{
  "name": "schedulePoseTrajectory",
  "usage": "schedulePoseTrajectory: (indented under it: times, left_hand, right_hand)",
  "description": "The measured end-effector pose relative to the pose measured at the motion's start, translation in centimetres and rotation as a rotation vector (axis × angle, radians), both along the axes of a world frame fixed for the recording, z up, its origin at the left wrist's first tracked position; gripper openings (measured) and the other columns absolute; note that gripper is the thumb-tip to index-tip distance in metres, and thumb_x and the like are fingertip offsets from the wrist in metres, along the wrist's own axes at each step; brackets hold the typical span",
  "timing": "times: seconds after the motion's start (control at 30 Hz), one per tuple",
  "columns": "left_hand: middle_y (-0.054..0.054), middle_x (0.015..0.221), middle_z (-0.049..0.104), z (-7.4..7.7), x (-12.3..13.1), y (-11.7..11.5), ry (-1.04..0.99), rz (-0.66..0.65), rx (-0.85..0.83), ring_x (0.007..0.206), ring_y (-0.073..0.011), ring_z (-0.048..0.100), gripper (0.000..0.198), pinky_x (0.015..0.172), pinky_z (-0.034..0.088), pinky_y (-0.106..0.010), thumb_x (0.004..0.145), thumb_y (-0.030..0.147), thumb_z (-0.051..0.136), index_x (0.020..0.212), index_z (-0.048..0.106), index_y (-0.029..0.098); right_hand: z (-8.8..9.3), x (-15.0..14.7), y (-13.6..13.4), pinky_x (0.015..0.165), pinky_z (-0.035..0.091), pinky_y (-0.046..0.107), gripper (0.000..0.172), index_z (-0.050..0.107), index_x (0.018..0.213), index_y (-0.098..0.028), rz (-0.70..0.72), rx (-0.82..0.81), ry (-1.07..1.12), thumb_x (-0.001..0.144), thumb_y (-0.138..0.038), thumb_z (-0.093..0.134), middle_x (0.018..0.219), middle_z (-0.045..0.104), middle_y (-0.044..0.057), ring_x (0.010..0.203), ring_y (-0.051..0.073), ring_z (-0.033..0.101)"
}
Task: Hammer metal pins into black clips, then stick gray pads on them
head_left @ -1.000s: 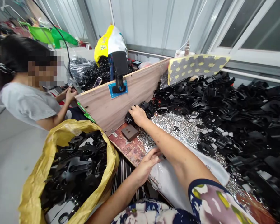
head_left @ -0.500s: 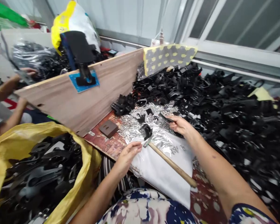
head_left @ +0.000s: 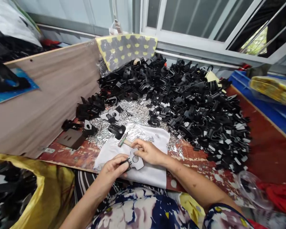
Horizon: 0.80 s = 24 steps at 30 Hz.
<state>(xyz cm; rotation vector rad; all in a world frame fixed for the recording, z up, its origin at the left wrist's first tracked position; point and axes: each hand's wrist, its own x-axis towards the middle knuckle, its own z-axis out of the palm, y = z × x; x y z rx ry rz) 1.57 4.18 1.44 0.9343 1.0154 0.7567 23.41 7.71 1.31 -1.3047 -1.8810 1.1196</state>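
Observation:
Close to my body, above the white cloth (head_left: pixel 154 175), my two hands meet. My left hand (head_left: pixel 112 168) pinches the black end of a flat grey-and-black plastic piece (head_left: pixel 138 163) that has a round hole. On the grey side, my right hand (head_left: pixel 149 152) grips the same piece with its fingertips. Just beyond the hands lies a hammer (head_left: pixel 123 140), its handle mostly hidden by my right hand. A black plastic part (head_left: pixel 117 130) rests beside the hammer head. Loose silvery pins (head_left: pixel 133 109) are spread behind it.
Black plastic parts (head_left: pixel 181 95) form a large heap from the back to the right. At left stand a brown block (head_left: pixel 71 139), a wooden board (head_left: pixel 50 86) and a yellow sack (head_left: pixel 54 184) of parts. A blue crate (head_left: pixel 259 98) is at far right.
The view has swung right. My right hand has come back from the pins towards my body, and my left hand, open before, has closed; both now hold the grey-and-black piece.

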Motion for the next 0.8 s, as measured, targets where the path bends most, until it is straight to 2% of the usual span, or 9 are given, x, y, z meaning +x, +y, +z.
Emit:
schedulePoseTrajectory:
  times: [0.07, 0.13, 0.23, 0.33, 0.47, 0.57, 0.67, 0.73, 0.8]
  left_hand:
    - [-0.009, 0.114, 0.070, -0.3, 0.3, 0.0, -0.016, 0.059, -0.058, 0.077, -0.0166, 0.062, 0.034, 0.067, 0.057, -0.027, 0.072, 0.046, 0.089, 0.088, 0.083, 0.018]
    - [-0.007, 0.108, 0.073, -0.6, 0.2, 0.1, -0.058, 0.167, -0.120, 0.075, -0.0157, 0.064, 0.038, 0.073, 0.060, -0.029, 0.069, 0.046, 0.092, 0.094, 0.083, 0.019]
    - [-0.008, 0.101, 0.077, -1.0, -0.3, 0.4, -0.125, 0.266, -0.188, 0.084, -0.0198, 0.069, 0.042, 0.082, 0.062, -0.032, 0.066, 0.045, 0.094, 0.094, 0.083, 0.016]
    - [-0.008, 0.093, 0.079, -1.4, -0.6, 0.6, -0.161, 0.325, -0.228, 0.087, -0.0203, 0.071, 0.039, 0.085, 0.063, -0.031, 0.062, 0.043, 0.097, 0.082, 0.081, 0.014]
    - [-0.007, 0.095, 0.081, -1.5, -0.4, 0.6, -0.161, 0.347, -0.226, 0.089, -0.0200, 0.073, 0.039, 0.086, 0.064, -0.028, 0.064, 0.045, 0.096, 0.084, 0.081, 0.015]
    - [-0.008, 0.108, 0.081, -1.2, -0.1, 0.6, -0.177, 0.348, -0.219, 0.099, -0.0243, 0.074, 0.041, 0.090, 0.065, -0.032, 0.066, 0.045, 0.094, 0.092, 0.083, 0.016]
    - [-0.008, 0.111, 0.081, -1.1, 0.1, 0.5, -0.185, 0.349, -0.210, 0.103, -0.0269, 0.074, 0.041, 0.091, 0.065, -0.034, 0.066, 0.045, 0.094, 0.094, 0.083, 0.017]
    - [-0.008, 0.109, 0.082, -1.2, 0.1, 0.4, -0.178, 0.351, -0.199, 0.100, -0.0261, 0.074, 0.042, 0.088, 0.065, -0.033, 0.065, 0.045, 0.094, 0.094, 0.084, 0.017]
    - [-0.008, 0.106, 0.082, -1.3, 0.0, 0.3, -0.171, 0.345, -0.193, 0.094, -0.0247, 0.075, 0.041, 0.083, 0.065, -0.031, 0.065, 0.045, 0.094, 0.094, 0.084, 0.017]
  right_hand:
    - [0.3, 1.9, 1.2, 0.067, 0.057, 0.028, 0.018, 0.072, 0.105, -0.032, -0.081, 0.061, -0.084, 0.091, -0.023, 0.065, 0.088, 0.076, -0.006, 0.073, 0.016, 0.071]
    - [1.4, 4.8, 3.4, 0.084, 0.057, 0.033, 0.022, 0.075, 0.103, -0.027, -0.230, 0.149, -0.190, 0.094, -0.017, 0.057, 0.103, 0.078, 0.001, 0.091, 0.020, 0.073]
    - [3.6, 10.1, 5.7, 0.103, 0.048, 0.042, 0.029, 0.076, 0.102, -0.020, -0.472, 0.261, -0.337, 0.091, -0.008, 0.051, 0.115, 0.076, 0.012, 0.114, 0.027, 0.068]
    - [5.0, 14.9, 4.8, 0.098, 0.051, 0.038, 0.029, 0.076, 0.107, -0.021, -0.620, 0.313, -0.456, 0.091, -0.011, 0.053, 0.102, 0.079, 0.010, 0.101, 0.025, 0.072]
    - [4.1, 18.1, 0.4, 0.073, 0.057, 0.030, 0.028, 0.078, 0.103, -0.023, -0.558, 0.245, -0.623, 0.093, -0.016, 0.053, 0.079, 0.078, 0.002, 0.067, 0.019, 0.073]
    - [2.1, 17.8, -1.5, 0.086, 0.058, 0.035, 0.030, 0.078, 0.106, -0.020, -0.512, 0.313, -0.734, 0.093, -0.014, 0.052, 0.098, 0.080, 0.008, 0.089, 0.023, 0.076]
    - [0.4, 16.6, -0.7, 0.103, 0.053, 0.038, 0.043, 0.071, 0.127, -0.019, -0.520, 0.392, -0.735, 0.094, -0.008, 0.046, 0.127, 0.073, 0.012, 0.115, 0.024, 0.069]
    - [-0.2, 16.0, 0.8, 0.106, 0.051, 0.039, 0.049, 0.070, 0.131, -0.020, -0.471, 0.441, -0.721, 0.091, -0.004, 0.047, 0.134, 0.070, 0.011, 0.118, 0.024, 0.066]
    - [-0.5, 15.9, 2.2, 0.103, 0.053, 0.039, 0.045, 0.075, 0.122, -0.021, -0.423, 0.475, -0.700, 0.088, -0.003, 0.050, 0.130, 0.073, 0.010, 0.112, 0.025, 0.065]
